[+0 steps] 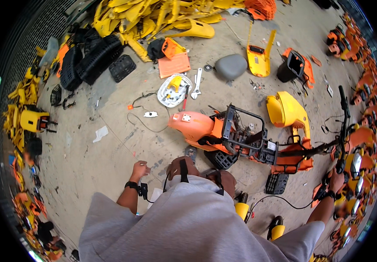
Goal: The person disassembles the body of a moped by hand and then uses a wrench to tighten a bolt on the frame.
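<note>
A partly stripped orange scooter (206,131) stands in front of me, its black metal frame (247,129) bare in the middle. Its black handlebar (343,118) reaches out to the right. My right hand (336,180) is closed around the near handlebar grip (340,166). Apart from the scooter, my left hand (140,170) hangs over the floor with curled fingers; what they hold, if anything, is too small to make out. Black straps with small devices sit on both wrists. Beyond the scooter's orange end lie a white tray (166,103) of small parts, a red-handled hammer (185,98) and an adjustable wrench (197,83).
A heap of yellow panels (153,17) fills the far side. Black baskets (96,59) lie at the far left. A grey seat (231,67) and a yellow body shell (287,111) rest beyond the scooter. Rows of orange scooters (365,135) line the right.
</note>
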Motion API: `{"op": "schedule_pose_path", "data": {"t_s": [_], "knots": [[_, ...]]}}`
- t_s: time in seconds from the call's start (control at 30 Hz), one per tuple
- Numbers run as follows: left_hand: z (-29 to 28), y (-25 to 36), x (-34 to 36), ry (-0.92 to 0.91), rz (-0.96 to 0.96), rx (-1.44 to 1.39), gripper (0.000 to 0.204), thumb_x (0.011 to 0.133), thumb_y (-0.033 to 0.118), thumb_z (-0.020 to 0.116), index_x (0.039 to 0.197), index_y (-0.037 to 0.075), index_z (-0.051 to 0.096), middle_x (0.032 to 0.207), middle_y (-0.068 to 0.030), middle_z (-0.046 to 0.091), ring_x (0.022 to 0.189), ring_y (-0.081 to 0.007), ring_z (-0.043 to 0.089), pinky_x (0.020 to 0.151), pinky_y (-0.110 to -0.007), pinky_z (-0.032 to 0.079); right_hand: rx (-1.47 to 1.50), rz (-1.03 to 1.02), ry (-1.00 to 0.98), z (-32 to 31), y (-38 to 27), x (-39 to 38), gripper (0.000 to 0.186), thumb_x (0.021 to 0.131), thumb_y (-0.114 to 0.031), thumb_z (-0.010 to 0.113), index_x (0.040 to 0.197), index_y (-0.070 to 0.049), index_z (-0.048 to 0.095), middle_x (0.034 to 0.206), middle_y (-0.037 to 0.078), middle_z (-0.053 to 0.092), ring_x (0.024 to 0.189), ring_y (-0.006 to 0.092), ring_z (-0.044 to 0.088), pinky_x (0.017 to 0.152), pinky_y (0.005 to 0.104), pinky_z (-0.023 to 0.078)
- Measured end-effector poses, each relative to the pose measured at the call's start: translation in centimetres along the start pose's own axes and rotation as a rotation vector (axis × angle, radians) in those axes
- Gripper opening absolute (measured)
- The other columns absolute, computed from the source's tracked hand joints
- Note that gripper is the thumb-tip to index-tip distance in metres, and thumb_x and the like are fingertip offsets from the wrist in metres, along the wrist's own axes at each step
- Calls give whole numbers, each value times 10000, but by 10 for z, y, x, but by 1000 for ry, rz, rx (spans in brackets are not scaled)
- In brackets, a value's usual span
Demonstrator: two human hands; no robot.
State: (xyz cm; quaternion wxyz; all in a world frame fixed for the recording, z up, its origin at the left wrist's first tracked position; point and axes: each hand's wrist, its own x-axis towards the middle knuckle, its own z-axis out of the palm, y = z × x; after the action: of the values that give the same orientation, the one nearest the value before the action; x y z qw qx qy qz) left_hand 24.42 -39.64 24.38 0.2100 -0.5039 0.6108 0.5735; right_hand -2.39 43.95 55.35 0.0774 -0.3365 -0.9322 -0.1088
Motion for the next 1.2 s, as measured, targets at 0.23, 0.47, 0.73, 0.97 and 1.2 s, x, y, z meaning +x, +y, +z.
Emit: {"op": "schedule_pose_path", "data": {"t_s": [0.23,0.47,0.73,0.97,1.2], "knots": [[-14,-108,-53,290,-116,-379,395,863,77,462,1253,15,455,982,-201,625,709,-308,666,564,-395,559,102,-40,-12,4,-8,10,646,771,-537,617,930,89,619,916,293,633,908,437,604,774,491,474],[-3,-156,-147,383,-229,-574,500,858,40,424,1338,23,284,1027,-250,615,809,-360,661,679,-444,569,231,-46,11,23,20,18,589,752,-512,623,943,45,643,883,260,654,861,417,625,765,480,477],[-3,-227,-180,339,-411,-611,357,868,142,439,1198,8,472,990,-171,648,789,-321,669,628,-391,559,95,-7,-116,10,2,1,585,808,-522,558,1075,-7,632,972,241,653,930,413,614,768,477,477],[-18,-210,-142,324,-237,-750,360,874,103,447,1216,-9,477,994,-202,637,820,-331,662,682,-419,565,-537,2,710,46,-56,-73,630,829,-565,473,1271,-116,473,1318,58,511,1110,241,544,869,457,440],[-92,-252,-142,437,-239,-922,366,873,108,467,1223,3,468,945,-218,656,773,-326,670,652,-416,558,883,-1286,-395,-54,-426,-420,561,780,-439,600,1244,-130,533,1216,116,578,1029,240,592,819,413,480]]}}
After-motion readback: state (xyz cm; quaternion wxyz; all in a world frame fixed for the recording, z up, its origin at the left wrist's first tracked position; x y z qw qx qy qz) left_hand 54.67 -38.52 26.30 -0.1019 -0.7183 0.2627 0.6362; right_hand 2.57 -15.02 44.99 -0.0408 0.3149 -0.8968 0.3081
